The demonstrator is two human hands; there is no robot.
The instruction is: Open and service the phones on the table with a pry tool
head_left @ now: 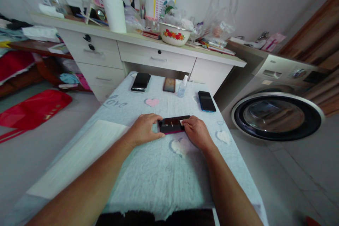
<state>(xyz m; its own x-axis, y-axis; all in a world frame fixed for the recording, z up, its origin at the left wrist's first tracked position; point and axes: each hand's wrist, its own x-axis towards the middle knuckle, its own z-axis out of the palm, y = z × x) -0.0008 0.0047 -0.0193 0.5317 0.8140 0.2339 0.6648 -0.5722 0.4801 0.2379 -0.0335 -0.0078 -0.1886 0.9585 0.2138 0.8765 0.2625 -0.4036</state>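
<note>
your left hand [148,129] brackets one end of the dark phone [171,125] with thumb and fingers, your right hand [197,130] pinches a small white piece [181,122] against it, and, nearer you than the spray bottle [182,88], it could skid on the tablecloth [159,173] under lopsided pressure.

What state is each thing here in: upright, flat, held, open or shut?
Dark phone: held at its left end by the left hand
White piece: held against that phone by the right hand
Spray bottle: upright
Blue-edged phone: flat, screen dark
Middle drawer: shut
Paper roll: upright
Washing machine door: cannot tell
</note>
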